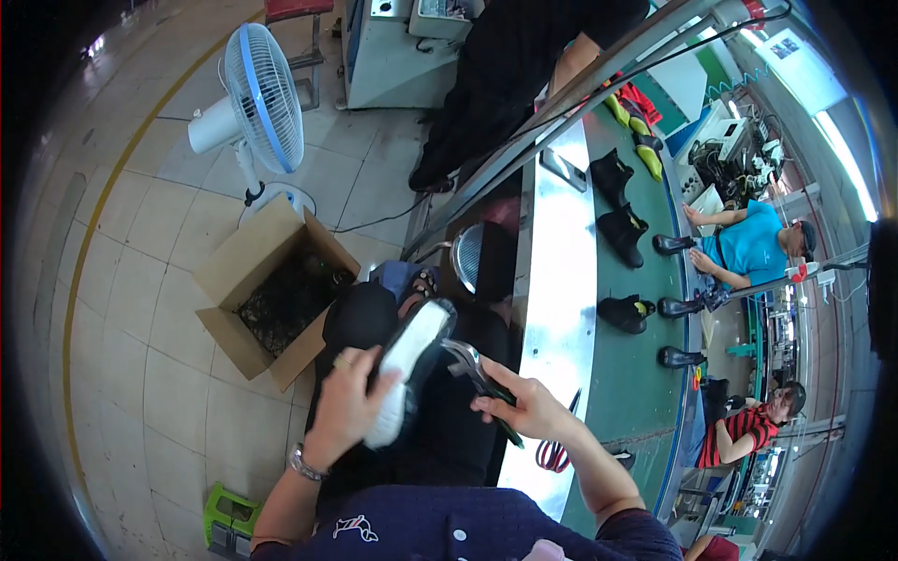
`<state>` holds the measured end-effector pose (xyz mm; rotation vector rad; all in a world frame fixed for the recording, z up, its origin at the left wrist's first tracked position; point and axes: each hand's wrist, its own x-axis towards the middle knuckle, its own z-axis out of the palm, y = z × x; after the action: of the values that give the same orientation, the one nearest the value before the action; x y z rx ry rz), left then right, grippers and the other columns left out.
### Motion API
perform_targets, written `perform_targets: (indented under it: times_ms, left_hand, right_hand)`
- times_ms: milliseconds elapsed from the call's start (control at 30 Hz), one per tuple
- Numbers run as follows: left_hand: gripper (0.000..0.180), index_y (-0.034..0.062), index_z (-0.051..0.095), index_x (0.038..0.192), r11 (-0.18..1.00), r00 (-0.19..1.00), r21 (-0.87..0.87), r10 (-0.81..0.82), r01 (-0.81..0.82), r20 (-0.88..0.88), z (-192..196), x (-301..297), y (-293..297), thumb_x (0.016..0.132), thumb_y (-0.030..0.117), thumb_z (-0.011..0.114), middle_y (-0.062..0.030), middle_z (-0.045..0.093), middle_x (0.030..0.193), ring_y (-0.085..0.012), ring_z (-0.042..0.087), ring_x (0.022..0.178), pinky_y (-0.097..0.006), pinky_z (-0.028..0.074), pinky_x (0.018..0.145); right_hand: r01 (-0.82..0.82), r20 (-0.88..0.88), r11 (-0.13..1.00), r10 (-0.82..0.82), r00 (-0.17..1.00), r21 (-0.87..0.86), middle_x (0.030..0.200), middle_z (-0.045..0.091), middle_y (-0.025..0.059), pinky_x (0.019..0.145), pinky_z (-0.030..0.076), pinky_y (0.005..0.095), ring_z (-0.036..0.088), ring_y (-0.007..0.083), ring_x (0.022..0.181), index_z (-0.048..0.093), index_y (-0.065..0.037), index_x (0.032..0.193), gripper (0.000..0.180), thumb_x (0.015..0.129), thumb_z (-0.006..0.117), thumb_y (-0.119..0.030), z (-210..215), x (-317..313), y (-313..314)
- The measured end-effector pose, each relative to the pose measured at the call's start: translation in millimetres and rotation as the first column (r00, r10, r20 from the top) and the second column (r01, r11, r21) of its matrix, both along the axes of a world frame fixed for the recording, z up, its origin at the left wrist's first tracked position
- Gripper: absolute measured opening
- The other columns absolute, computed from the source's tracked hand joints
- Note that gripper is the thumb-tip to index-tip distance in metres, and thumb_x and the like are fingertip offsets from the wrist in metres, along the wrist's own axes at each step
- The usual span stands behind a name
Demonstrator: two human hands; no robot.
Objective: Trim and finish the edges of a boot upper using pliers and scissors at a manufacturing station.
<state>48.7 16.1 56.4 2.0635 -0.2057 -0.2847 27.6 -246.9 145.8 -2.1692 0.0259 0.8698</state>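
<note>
My left hand (344, 400) is wrapped round a dark shoe (417, 338) held above my lap. Its pale underside is turned up, and the toe points away from me. A pair of pincers (464, 357) with a metal head and dark green handles is gripped in my right hand (526, 404). The metal jaws are close to the shoe's right edge; I cannot tell whether they touch it. Part of the shoe's upper is hidden behind my left fingers and below the sole.
An open cardboard box (234, 257) with dark scraps stands left of my knees, before a fan (267, 98). At right, a metal ledge (554, 323) borders a green conveyor (645, 374) carrying several dark boots (622, 234). A phone (564, 170) lies on the ledge. Two people sit across.
</note>
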Motion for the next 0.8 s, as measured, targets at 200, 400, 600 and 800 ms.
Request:
perform_targets:
  times_ms: [200,400,600,800]
  left_hand:
    - [0.026,-0.0027,0.065,0.093,0.993,0.95,0.11,0.008,-0.045,0.313,0,10,4,0.095,0.022,0.056,-0.0179,0.063,0.075,-0.0357,0.063,0.068,-0.042,0.05,0.059]
    - [0.029,-0.0092,0.063,0.097,0.972,0.912,0.224,-0.15,0.066,0.382,-13,-16,-9,0.094,0.019,0.056,-0.0164,0.065,0.069,-0.0261,0.066,0.059,-0.034,0.052,0.051]
    - [0.036,-0.01,0.06,0.114,0.935,0.921,0.354,-0.123,-0.017,0.371,-5,-21,-5,0.094,0.021,0.058,-0.0171,0.066,0.074,-0.0233,0.066,0.062,-0.032,0.053,0.056]
    - [0.077,0.0195,0.008,0.156,0.329,0.528,-0.784,-0.597,-0.526,-0.604,-56,-2,-20,0.098,0.036,0.055,-0.0067,0.026,0.155,-0.0181,0.032,0.137,-0.033,0.028,0.112]
  right_hand:
    - [-0.406,-0.061,0.913,0.403,0.913,-0.045,0.09,0.064,0.0196,0.075,0.052,0.0454,0.066,0.0344,0.077,0.009,-0.022,0.154,0.069,0.099,0.05,-0.017,24,32,36]
    - [-0.627,-0.115,0.754,0.618,0.778,-0.193,0.088,0.063,0.0221,0.07,0.053,0.0464,0.065,0.0363,0.068,0.007,-0.019,0.154,0.067,0.099,0.046,-0.015,33,51,58]
    - [-0.618,-0.026,0.765,0.625,0.781,-0.184,0.079,0.063,0.0216,0.065,0.053,0.0477,0.066,0.0391,0.07,0.009,-0.022,0.153,0.069,0.098,0.05,-0.018,19,45,51]
    - [-0.558,0.098,0.801,0.587,0.804,-0.216,0.082,0.065,0.0218,0.061,0.056,0.0466,0.066,0.0388,0.066,0.011,-0.025,0.152,0.068,0.098,0.052,-0.022,2,13,36]
